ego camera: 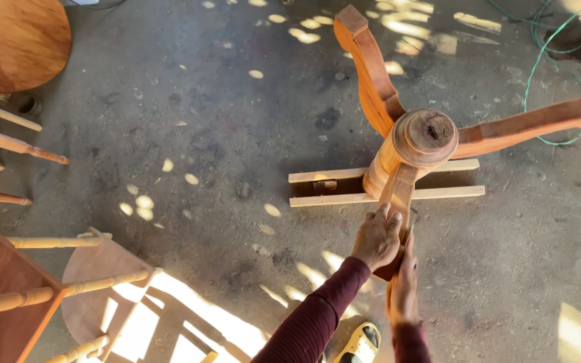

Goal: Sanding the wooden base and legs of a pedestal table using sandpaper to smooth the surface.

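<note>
Both hands close on the near leg (397, 202) of an upturned wooden table base (419, 144) standing on the concrete floor (223, 154): the left hand (378, 238) wraps it from above, the right hand (403, 289) clamps it lower (thumb side hidden). The leg is best held firmly near the hub, kept square over the two slats (344, 187) beneath.

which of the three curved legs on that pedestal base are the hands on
The near leg, running from the hub toward the person. Left hand and right hand grip it; the far leg and right-pointing leg are untouched.
</note>
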